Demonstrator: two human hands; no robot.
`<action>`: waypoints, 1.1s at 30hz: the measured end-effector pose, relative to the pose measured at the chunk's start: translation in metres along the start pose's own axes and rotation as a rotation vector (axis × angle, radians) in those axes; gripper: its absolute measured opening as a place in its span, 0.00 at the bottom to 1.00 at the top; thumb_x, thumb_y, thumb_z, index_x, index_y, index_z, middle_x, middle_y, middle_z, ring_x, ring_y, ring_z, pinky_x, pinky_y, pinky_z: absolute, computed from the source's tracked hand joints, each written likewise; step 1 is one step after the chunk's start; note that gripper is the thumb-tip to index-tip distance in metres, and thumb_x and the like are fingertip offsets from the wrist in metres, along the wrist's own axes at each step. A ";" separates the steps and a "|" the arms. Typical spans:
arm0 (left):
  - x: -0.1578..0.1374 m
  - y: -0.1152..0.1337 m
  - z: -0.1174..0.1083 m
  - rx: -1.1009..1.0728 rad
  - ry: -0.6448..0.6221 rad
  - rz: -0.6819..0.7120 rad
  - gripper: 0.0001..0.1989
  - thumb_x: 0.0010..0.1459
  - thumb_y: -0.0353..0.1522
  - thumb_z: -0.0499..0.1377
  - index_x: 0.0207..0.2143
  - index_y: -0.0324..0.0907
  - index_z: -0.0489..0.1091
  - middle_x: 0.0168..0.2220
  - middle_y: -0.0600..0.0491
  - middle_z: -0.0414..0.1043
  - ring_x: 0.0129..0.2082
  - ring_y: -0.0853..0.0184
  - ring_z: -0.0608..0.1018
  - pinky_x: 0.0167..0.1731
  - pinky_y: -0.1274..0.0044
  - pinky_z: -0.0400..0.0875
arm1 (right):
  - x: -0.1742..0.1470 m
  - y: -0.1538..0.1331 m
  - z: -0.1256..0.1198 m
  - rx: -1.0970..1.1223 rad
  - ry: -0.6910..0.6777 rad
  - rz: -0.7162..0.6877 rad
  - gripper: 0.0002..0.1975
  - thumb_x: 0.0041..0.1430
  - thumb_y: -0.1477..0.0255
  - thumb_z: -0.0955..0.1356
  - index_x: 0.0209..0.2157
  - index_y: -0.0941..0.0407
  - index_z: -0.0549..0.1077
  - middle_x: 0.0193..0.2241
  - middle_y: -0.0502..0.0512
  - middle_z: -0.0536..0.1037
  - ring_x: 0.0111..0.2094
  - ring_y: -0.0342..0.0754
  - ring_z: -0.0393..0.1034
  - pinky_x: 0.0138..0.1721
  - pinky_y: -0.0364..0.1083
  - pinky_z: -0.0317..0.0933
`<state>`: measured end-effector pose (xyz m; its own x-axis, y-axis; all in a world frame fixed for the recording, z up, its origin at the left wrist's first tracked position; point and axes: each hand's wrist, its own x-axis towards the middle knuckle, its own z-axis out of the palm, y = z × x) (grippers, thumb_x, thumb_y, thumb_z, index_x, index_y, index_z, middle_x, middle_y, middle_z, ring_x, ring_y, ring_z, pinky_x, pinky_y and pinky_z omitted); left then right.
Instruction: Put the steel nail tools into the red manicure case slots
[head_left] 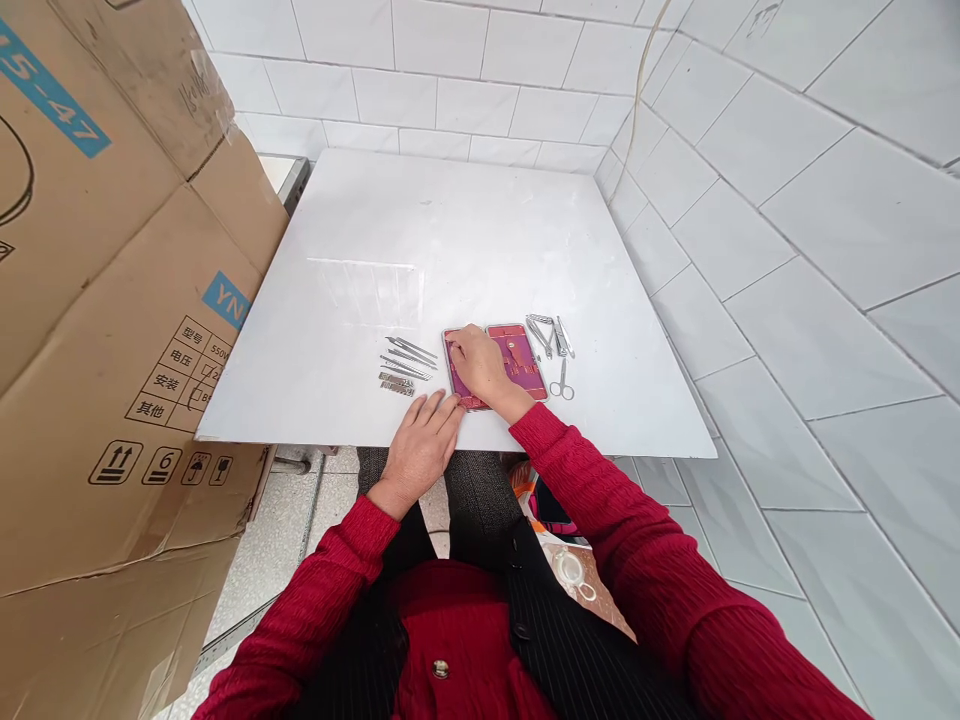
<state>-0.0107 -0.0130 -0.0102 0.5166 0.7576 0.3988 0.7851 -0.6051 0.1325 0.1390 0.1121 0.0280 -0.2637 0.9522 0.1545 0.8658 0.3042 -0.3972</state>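
An open manicure case [529, 372] with a red and purple lining lies flat near the table's front edge. My right hand [480, 365] is over its left half, fingers bent and pressed together; what they grip, if anything, is hidden. My left hand [424, 440] rests on the table edge, fingers stretched out, fingertips touching the case's lower left corner. Several slim metal tools [409, 352] lie left of the case, above small flat metallic pieces [396, 384], perhaps nail clippers. To its right are cuticle nippers [540, 333], a silver clipper-like tool [559, 337] and small scissors [562, 382].
The white table [480, 230] meets a tiled wall [487, 100] at the back and another at the right. A large cardboard box [142, 300] stands along the left side. A clear, creased rectangle [367, 292] shows on the tabletop. Various items lie below the table.
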 end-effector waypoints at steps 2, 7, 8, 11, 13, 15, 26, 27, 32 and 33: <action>0.000 0.000 0.000 0.006 -0.003 -0.001 0.20 0.70 0.28 0.51 0.61 0.40 0.70 0.64 0.45 0.70 0.66 0.54 0.70 0.66 0.58 0.64 | -0.002 0.001 0.001 0.007 0.008 -0.007 0.19 0.69 0.78 0.59 0.53 0.59 0.77 0.49 0.63 0.77 0.49 0.54 0.70 0.48 0.48 0.63; 0.000 0.002 -0.002 0.012 -0.006 0.000 0.20 0.71 0.28 0.50 0.62 0.40 0.69 0.63 0.45 0.71 0.66 0.54 0.70 0.66 0.59 0.63 | -0.008 0.001 0.004 -0.010 0.038 -0.009 0.18 0.69 0.78 0.59 0.50 0.58 0.78 0.47 0.62 0.77 0.49 0.55 0.68 0.46 0.48 0.62; 0.000 0.002 -0.002 0.012 -0.006 -0.001 0.20 0.71 0.28 0.50 0.62 0.39 0.69 0.63 0.45 0.71 0.66 0.54 0.70 0.66 0.59 0.63 | -0.010 0.001 0.005 -0.019 0.047 -0.009 0.18 0.69 0.77 0.59 0.49 0.58 0.78 0.47 0.63 0.77 0.50 0.55 0.68 0.45 0.48 0.62; 0.000 0.002 -0.001 0.012 -0.002 -0.003 0.20 0.71 0.28 0.51 0.62 0.39 0.69 0.63 0.45 0.71 0.66 0.54 0.70 0.66 0.59 0.63 | -0.012 0.001 0.008 -0.040 0.067 -0.014 0.17 0.70 0.77 0.59 0.49 0.58 0.77 0.47 0.63 0.76 0.50 0.55 0.67 0.45 0.48 0.62; -0.001 0.002 0.000 0.011 -0.001 -0.003 0.20 0.71 0.28 0.51 0.62 0.39 0.69 0.63 0.44 0.71 0.66 0.54 0.70 0.66 0.58 0.63 | -0.012 0.001 0.009 -0.046 0.074 -0.015 0.17 0.70 0.77 0.59 0.49 0.58 0.77 0.48 0.63 0.76 0.50 0.55 0.67 0.45 0.49 0.62; -0.001 0.002 0.000 0.012 -0.001 0.000 0.20 0.71 0.28 0.50 0.62 0.39 0.69 0.63 0.44 0.71 0.65 0.54 0.70 0.66 0.58 0.63 | -0.011 0.001 0.010 -0.047 0.077 -0.018 0.17 0.70 0.77 0.59 0.49 0.58 0.77 0.48 0.63 0.76 0.49 0.55 0.67 0.46 0.49 0.62; -0.003 0.002 0.001 0.046 0.020 0.015 0.20 0.70 0.28 0.51 0.62 0.38 0.69 0.63 0.45 0.71 0.65 0.54 0.70 0.66 0.59 0.63 | -0.012 0.003 0.015 -0.030 0.128 -0.018 0.18 0.68 0.78 0.59 0.48 0.58 0.78 0.46 0.63 0.77 0.48 0.55 0.68 0.46 0.49 0.62; -0.003 0.002 0.002 0.050 0.026 0.016 0.20 0.70 0.29 0.51 0.61 0.38 0.69 0.63 0.45 0.72 0.65 0.54 0.70 0.66 0.59 0.63 | -0.011 0.003 0.013 -0.019 0.123 -0.018 0.17 0.68 0.78 0.60 0.47 0.58 0.79 0.45 0.62 0.78 0.48 0.55 0.68 0.45 0.49 0.62; -0.003 0.002 0.000 0.062 0.026 0.020 0.19 0.71 0.29 0.52 0.61 0.38 0.70 0.63 0.46 0.72 0.65 0.55 0.71 0.65 0.60 0.63 | -0.007 -0.006 -0.004 0.021 0.080 -0.019 0.15 0.67 0.76 0.62 0.47 0.58 0.79 0.44 0.61 0.79 0.45 0.54 0.70 0.43 0.48 0.61; -0.003 0.002 0.000 0.065 0.026 0.021 0.19 0.71 0.29 0.52 0.61 0.38 0.70 0.63 0.46 0.72 0.65 0.55 0.71 0.65 0.60 0.63 | -0.007 -0.011 -0.007 0.026 0.071 -0.033 0.15 0.67 0.76 0.62 0.47 0.57 0.79 0.44 0.61 0.79 0.45 0.54 0.70 0.43 0.48 0.61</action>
<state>-0.0102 -0.0165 -0.0112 0.5249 0.7377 0.4245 0.7951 -0.6030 0.0649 0.1343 0.1014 0.0381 -0.2599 0.9376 0.2310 0.8455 0.3365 -0.4146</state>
